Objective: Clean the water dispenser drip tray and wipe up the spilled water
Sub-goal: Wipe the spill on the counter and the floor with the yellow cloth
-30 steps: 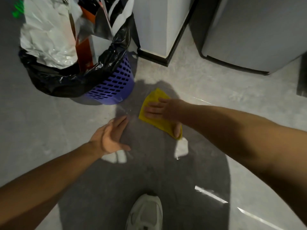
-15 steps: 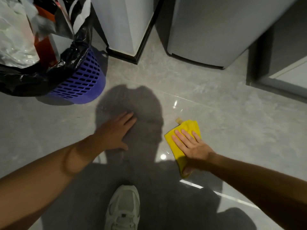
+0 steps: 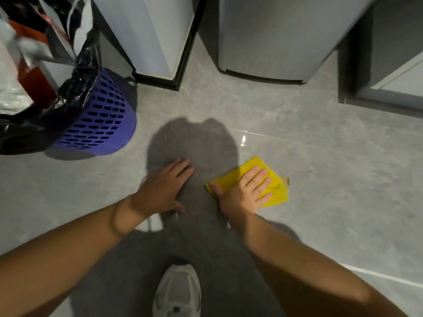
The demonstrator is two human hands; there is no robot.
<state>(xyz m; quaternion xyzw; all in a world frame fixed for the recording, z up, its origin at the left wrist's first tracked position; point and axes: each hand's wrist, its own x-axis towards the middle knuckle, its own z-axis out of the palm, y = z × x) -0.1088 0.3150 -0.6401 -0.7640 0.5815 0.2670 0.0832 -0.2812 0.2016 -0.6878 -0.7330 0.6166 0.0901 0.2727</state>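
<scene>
Grey glossy floor tiles [image 3: 320, 145] fill the view, seen from above by a person crouching low. Both bare forearms reach forward over the floor.

The right hand [image 3: 246, 191] lies palm-down on a bright yellow folded cleaning cloth [image 3: 275, 188], fingers straight and slightly spread, pressing it flat against the tile. The cloth sits right of centre, well in front of the appliances, with a small pale tag [image 3: 285, 180] sticking out at its right edge. The left hand [image 3: 164, 186] rests flat on the bare floor just beside it, fingers straight and together, thumb out, holding nothing. A dark shadow [image 3: 194, 143] falls across the tile beyond the hands.

A small bright glint shows on the tile beyond the cloth; whether it is water or only reflection cannot be told.

At the far left stands a purple perforated plastic bin [image 3: 103, 124] lined with a black plastic bag [image 3: 75, 88] stuffed with rubbish. Behind, a white upright unit with a dark base [image 3: 148, 35] stands beside a grey rounded appliance [image 3: 274, 35]. A white sneaker [image 3: 177, 294] shows at the bottom edge, between the arms.
</scene>
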